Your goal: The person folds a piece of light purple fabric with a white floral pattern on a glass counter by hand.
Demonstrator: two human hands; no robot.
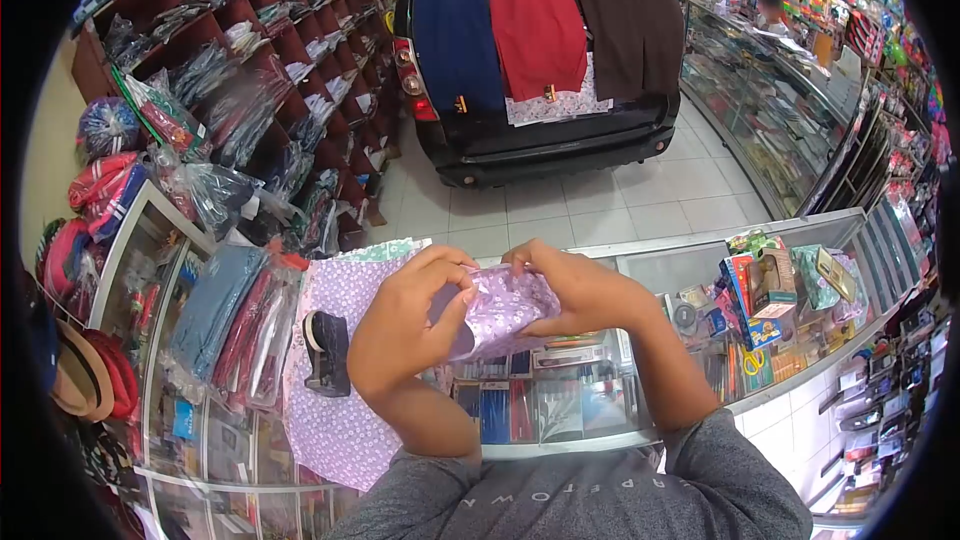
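Between my hands, above the glass counter, is a purple flowered paper bundle point(505, 308). My left hand point(415, 315) has its fingers curled at the bundle's left side, thumb bent over it. At the right side my right hand point(565, 290) pinches it, fingers on the upper edge and thumb below. What lies inside the bundle is hidden. A sheet of purple flowered paper point(345, 440) is spread on the counter to the left, and a black tape dispenser point(328, 355) stands on it.
The glass counter point(570, 450) holds stationery. Boxes point(772, 285) and yellow scissors point(753, 362) lie at the right. Bagged clothes point(225, 305) are stacked at the left. Beyond stands a black car point(550, 150) draped with trousers. A person point(770, 10) is behind the far-right showcase.
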